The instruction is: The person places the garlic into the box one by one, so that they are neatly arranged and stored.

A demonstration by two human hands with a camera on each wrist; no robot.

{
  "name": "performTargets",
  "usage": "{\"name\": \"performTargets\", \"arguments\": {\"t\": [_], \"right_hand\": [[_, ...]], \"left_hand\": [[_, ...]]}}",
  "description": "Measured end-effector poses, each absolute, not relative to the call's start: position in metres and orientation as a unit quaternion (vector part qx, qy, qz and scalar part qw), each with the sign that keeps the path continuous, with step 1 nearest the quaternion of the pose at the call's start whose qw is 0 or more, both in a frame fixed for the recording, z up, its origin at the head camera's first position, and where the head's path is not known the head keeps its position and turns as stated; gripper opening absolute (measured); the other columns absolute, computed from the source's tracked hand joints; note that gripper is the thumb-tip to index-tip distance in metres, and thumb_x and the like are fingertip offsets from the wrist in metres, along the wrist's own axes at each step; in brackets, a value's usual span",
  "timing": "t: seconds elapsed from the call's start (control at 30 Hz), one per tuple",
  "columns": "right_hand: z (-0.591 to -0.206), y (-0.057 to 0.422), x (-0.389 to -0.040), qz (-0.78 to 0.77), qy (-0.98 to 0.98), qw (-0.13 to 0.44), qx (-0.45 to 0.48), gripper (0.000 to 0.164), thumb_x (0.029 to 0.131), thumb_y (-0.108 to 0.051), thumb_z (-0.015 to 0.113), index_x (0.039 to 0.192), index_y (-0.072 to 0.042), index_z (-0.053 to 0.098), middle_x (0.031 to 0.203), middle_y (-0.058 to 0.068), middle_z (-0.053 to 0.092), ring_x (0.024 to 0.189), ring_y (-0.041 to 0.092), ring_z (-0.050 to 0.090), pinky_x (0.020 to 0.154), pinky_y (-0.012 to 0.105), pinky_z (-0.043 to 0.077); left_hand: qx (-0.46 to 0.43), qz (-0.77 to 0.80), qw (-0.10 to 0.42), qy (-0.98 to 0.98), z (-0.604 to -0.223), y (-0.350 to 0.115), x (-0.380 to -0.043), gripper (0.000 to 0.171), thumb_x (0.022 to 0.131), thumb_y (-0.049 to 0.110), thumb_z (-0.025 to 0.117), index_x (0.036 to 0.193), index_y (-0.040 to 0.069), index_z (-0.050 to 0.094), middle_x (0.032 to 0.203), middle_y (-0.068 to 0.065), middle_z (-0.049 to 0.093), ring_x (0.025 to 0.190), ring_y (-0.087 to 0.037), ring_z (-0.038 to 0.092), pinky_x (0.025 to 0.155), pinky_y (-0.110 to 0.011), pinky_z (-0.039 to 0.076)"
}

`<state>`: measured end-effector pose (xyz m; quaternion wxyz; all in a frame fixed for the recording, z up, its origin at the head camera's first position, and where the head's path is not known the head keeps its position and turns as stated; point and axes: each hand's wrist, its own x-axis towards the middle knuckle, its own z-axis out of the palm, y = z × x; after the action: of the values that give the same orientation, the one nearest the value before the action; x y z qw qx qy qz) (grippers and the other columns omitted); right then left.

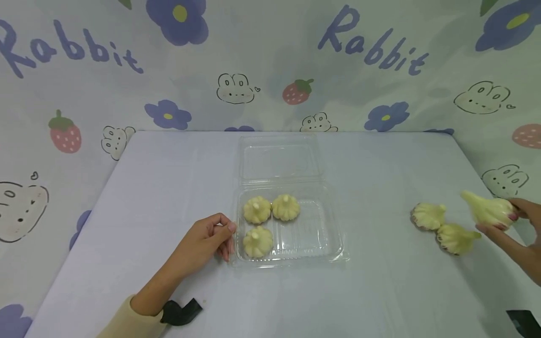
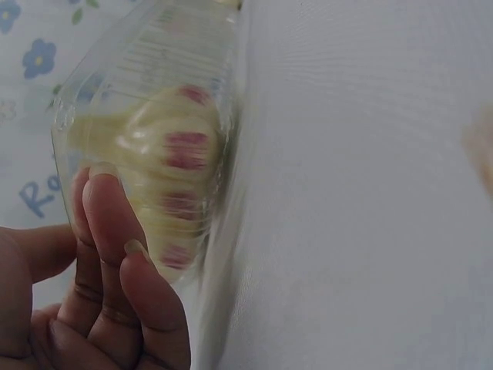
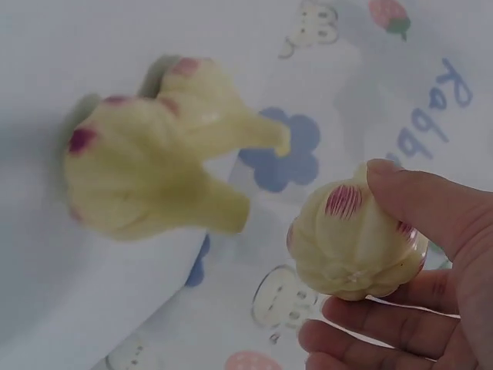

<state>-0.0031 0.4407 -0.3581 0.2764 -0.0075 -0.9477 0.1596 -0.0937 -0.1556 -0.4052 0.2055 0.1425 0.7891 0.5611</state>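
Note:
At the left rim of a clear plastic clamshell box (image 1: 310, 239), my left hand (image 1: 211, 239) pinches the edge between thumb and curled fingers. Inside the box's left and middle part sit three pale garlic bulbs (image 1: 258, 241), stems up. The left wrist view shows one garlic bulb (image 2: 181, 146) with purple patches through the box wall, close by the fingers (image 2: 112, 208). Over at the far right, my right hand (image 1: 526, 230) grips another garlic bulb (image 1: 492, 211) by thumb and fingers, above the table. Two garlic bulbs (image 1: 456, 238) (image 3: 146, 169) lie on their sides just left of it.
The box's lid (image 1: 279, 162) lies folded back, flat behind the tray. A white cloth (image 1: 169, 188) covers the table. Behind and at the sides hangs a patterned curtain (image 1: 262, 47) with rabbits, strawberries and flowers. A black strap (image 1: 181, 313) shows by the left sleeve.

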Motion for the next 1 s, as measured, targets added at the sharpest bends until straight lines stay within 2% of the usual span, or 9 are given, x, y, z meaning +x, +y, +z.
{"name": "performTargets", "arguments": {"t": [0.07,0.13,0.27,0.37,0.43,0.5,0.6,0.8,1.0], "right_hand": [[-0.337,0.411,-0.001,0.156,-0.954,0.256,-0.004,0.074,0.091,-0.044,0.082,0.121,0.020,0.058,0.105,0.040,0.060,0.100,0.032,0.062,0.104,0.006,0.018],[-0.329,0.402,-0.002,0.150,-0.959,0.241,0.010,0.060,0.085,-0.022,0.089,0.118,0.018,0.058,0.103,0.039,0.061,0.098,0.050,0.056,0.105,0.005,0.015],[-0.326,0.396,-0.006,0.162,-0.961,0.223,0.030,0.058,0.076,-0.015,0.093,0.116,0.012,0.061,0.093,0.025,0.060,0.097,0.015,0.050,0.098,0.003,0.020],[-0.319,0.379,-0.006,0.177,-0.964,0.199,0.022,0.062,0.079,-0.012,0.092,0.124,0.014,0.059,0.099,0.025,0.058,0.102,0.021,0.053,0.095,0.000,0.019],[-0.315,0.365,-0.006,0.168,-0.969,0.179,0.017,0.066,0.081,-0.013,0.090,0.130,0.015,0.056,0.107,0.031,0.059,0.104,0.038,0.057,0.104,0.014,0.036],[-0.313,0.353,-0.006,0.148,-0.975,0.166,0.018,0.070,0.082,-0.018,0.090,0.134,0.014,0.054,0.113,0.032,0.059,0.101,0.052,0.056,0.096,0.031,0.053],[-0.312,0.337,-0.010,0.124,-0.980,0.154,0.034,0.074,0.080,-0.026,0.092,0.137,0.006,0.056,0.116,0.026,0.064,0.095,0.041,0.060,0.067,0.055,0.053],[-0.317,0.312,-0.014,0.129,-0.974,0.165,0.081,0.077,0.074,-0.029,0.094,0.141,-0.011,0.061,0.120,0.011,0.068,0.088,0.022,0.058,0.059,0.024,0.045],[-0.326,0.292,-0.022,0.151,-0.965,0.171,0.128,0.076,0.072,-0.027,0.096,0.137,-0.011,0.061,0.116,0.005,0.070,0.090,0.019,0.059,0.069,0.023,0.046]], "left_hand": [[0.143,0.561,0.205,0.789,-0.405,-0.155,-0.094,0.029,0.111,0.029,0.057,0.101,0.002,0.060,0.072,-0.009,0.069,0.058,-0.029,0.067,0.058,-0.035,0.058],[0.144,0.562,0.204,0.789,-0.405,-0.155,-0.094,0.029,0.111,0.029,0.057,0.101,0.002,0.060,0.072,-0.009,0.069,0.058,-0.029,0.067,0.058,-0.035,0.058],[0.147,0.564,0.204,0.787,-0.406,-0.154,-0.094,0.029,0.111,0.029,0.057,0.101,0.002,0.060,0.072,-0.009,0.069,0.058,-0.029,0.067,0.058,-0.035,0.057],[0.148,0.565,0.206,0.785,-0.407,-0.154,-0.094,0.030,0.110,0.030,0.057,0.101,0.001,0.060,0.072,-0.009,0.069,0.059,-0.029,0.067,0.058,-0.036,0.058],[0.145,0.563,0.206,0.787,-0.407,-0.155,-0.094,0.030,0.110,0.030,0.057,0.101,0.001,0.060,0.072,-0.009,0.069,0.059,-0.029,0.067,0.059,-0.036,0.058],[0.142,0.561,0.206,0.789,-0.407,-0.156,-0.094,0.030,0.110,0.030,0.058,0.101,0.001,0.060,0.072,-0.009,0.069,0.059,-0.029,0.067,0.059,-0.036,0.058],[0.138,0.562,0.205,0.790,-0.407,-0.158,-0.094,0.030,0.110,0.030,0.058,0.101,0.001,0.060,0.072,-0.010,0.069,0.059,-0.030,0.067,0.059,-0.036,0.058],[0.139,0.572,0.211,0.781,-0.406,-0.157,-0.094,0.028,0.110,0.028,0.058,0.102,0.001,0.060,0.073,-0.011,0.068,0.059,-0.030,0.067,0.059,-0.037,0.059],[0.136,0.570,0.207,0.783,-0.408,-0.157,-0.094,0.024,0.110,0.023,0.057,0.101,0.002,0.060,0.071,-0.010,0.067,0.059,-0.030,0.067,0.057,-0.036,0.058]]}}
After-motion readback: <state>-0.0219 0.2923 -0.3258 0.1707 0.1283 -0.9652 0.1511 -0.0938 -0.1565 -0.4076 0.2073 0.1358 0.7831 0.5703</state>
